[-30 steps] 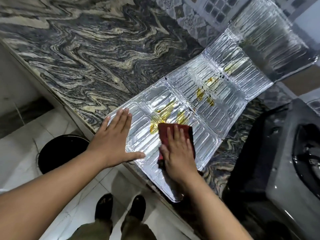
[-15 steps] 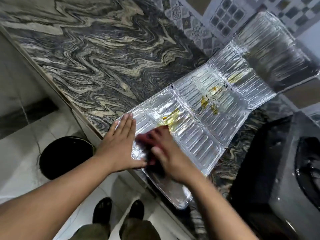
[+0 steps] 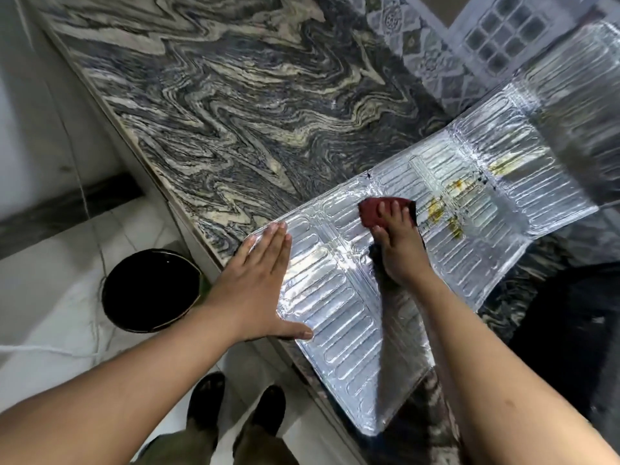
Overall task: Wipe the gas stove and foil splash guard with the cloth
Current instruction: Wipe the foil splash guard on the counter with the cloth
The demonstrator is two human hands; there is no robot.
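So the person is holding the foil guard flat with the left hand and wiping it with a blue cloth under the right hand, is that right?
Not quite: the cloth is dark red, not blue. The head view shows it pressed under the right hand on the foil splash guard, near the yellow stains, while the left hand lies flat on the guard's edge.

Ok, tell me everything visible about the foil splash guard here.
The foil splash guard is shiny embossed silver foil in hinged panels, lying mostly flat on the marbled countertop, its near corner overhanging the edge. Yellow-brown stains mark the far panels. The left hand presses it flat; the right hand pushes a dark red cloth over it.
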